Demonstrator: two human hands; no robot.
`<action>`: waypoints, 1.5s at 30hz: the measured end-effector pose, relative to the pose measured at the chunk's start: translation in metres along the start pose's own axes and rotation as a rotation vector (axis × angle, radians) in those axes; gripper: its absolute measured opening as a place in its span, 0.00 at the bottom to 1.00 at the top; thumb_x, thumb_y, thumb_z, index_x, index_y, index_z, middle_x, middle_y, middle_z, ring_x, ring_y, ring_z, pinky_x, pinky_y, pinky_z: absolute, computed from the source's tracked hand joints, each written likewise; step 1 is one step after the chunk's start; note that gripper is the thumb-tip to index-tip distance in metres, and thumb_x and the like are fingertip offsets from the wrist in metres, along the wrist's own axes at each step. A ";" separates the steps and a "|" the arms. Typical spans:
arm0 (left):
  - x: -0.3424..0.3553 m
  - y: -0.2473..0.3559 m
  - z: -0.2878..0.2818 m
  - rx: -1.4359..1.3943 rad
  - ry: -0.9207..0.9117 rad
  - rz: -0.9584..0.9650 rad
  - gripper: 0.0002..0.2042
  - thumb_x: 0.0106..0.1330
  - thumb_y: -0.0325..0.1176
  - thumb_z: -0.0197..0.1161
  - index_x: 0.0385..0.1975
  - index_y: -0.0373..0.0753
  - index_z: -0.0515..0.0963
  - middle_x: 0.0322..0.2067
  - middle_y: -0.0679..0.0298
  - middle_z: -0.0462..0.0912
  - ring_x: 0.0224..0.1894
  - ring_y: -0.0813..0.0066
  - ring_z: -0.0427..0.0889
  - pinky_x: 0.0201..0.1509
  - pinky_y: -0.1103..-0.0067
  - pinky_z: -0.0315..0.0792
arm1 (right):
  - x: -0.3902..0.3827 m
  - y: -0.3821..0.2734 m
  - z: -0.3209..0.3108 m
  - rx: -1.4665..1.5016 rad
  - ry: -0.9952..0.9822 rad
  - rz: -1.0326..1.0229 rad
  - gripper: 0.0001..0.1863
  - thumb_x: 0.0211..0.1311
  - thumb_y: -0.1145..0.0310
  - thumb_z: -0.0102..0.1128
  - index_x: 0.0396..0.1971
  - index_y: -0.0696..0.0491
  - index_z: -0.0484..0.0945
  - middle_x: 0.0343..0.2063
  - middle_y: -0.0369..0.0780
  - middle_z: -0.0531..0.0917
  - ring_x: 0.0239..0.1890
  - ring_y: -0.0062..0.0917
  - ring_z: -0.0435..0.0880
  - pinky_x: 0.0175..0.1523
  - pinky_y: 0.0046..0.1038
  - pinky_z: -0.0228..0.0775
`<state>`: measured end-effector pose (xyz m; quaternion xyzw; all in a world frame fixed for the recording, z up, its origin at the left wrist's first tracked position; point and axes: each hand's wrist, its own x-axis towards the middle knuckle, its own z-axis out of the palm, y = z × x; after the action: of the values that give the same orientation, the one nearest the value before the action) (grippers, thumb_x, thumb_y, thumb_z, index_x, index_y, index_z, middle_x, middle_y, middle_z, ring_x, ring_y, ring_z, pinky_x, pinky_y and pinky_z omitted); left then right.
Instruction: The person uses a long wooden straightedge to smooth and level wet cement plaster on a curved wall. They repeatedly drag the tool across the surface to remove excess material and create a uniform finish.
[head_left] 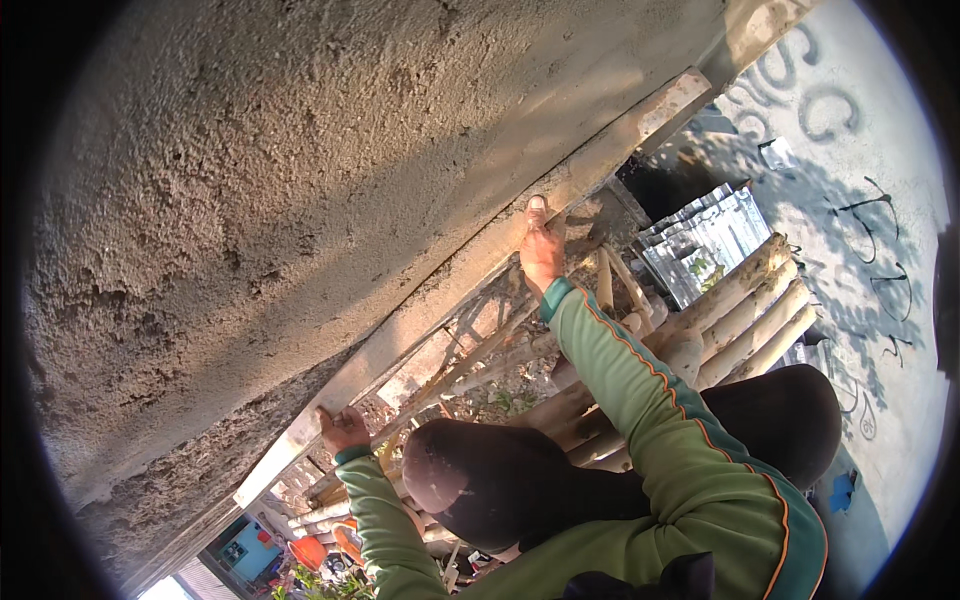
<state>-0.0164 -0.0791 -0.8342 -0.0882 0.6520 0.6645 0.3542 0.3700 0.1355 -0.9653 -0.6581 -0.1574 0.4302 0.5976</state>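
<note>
A long, pale straight board [455, 287] lies slantwise against a rough cement-plastered wall [270, 200], from the lower left to the upper right. My right hand [543, 255] grips its upper half, thumb laid on the face and the other fingers hidden behind the edge. Lower down, near the board's other end, my left hand [343, 430] is closed on the same edge. Along much of its length the board appears to meet the plaster; a dark gap shows beside its lower part.
Bamboo poles [745, 310] form a platform under my bent knees [490, 480]. Beyond them are corrugated sheets [705, 245] and a pale wall [850, 130] with painted scrawls. Far below at the lower left, an orange round object [308, 552] lies near green plants.
</note>
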 end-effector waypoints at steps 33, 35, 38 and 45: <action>0.016 -0.095 0.022 -0.079 -0.126 -0.073 0.15 0.67 0.46 0.56 0.43 0.41 0.73 0.33 0.61 0.75 0.34 0.69 0.74 0.43 0.72 0.78 | 0.086 0.025 -0.048 -0.016 -0.121 0.080 0.34 0.61 0.35 0.47 0.36 0.57 0.74 0.24 0.35 0.75 0.27 0.21 0.75 0.25 0.26 0.68; 0.018 -0.063 0.015 -0.060 0.049 -0.017 0.15 0.68 0.47 0.55 0.42 0.41 0.75 0.34 0.60 0.79 0.34 0.69 0.77 0.46 0.71 0.79 | 0.049 0.042 -0.031 0.091 -0.173 0.037 0.25 0.63 0.45 0.55 0.26 0.57 0.72 0.22 0.32 0.69 0.25 0.17 0.65 0.28 0.23 0.59; 0.040 -0.064 0.000 -0.054 0.008 -0.075 0.15 0.67 0.49 0.55 0.41 0.43 0.76 0.33 0.62 0.80 0.33 0.72 0.77 0.46 0.73 0.79 | 0.058 0.062 -0.021 0.336 -0.173 -0.015 0.20 0.63 0.51 0.58 0.26 0.55 0.71 0.21 0.32 0.69 0.24 0.17 0.64 0.29 0.23 0.58; 0.026 -0.105 0.037 -0.089 -0.062 -0.085 0.13 0.70 0.43 0.52 0.43 0.42 0.75 0.43 0.61 0.76 0.44 0.66 0.74 0.51 0.68 0.76 | 0.091 0.043 -0.063 0.163 -0.370 0.268 0.27 0.62 0.40 0.51 0.32 0.53 0.74 0.21 0.33 0.74 0.20 0.18 0.69 0.23 0.23 0.60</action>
<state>0.0387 -0.0464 -0.9281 -0.1108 0.6060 0.6798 0.3980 0.4577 0.1501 -1.0444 -0.5328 -0.1403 0.6302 0.5471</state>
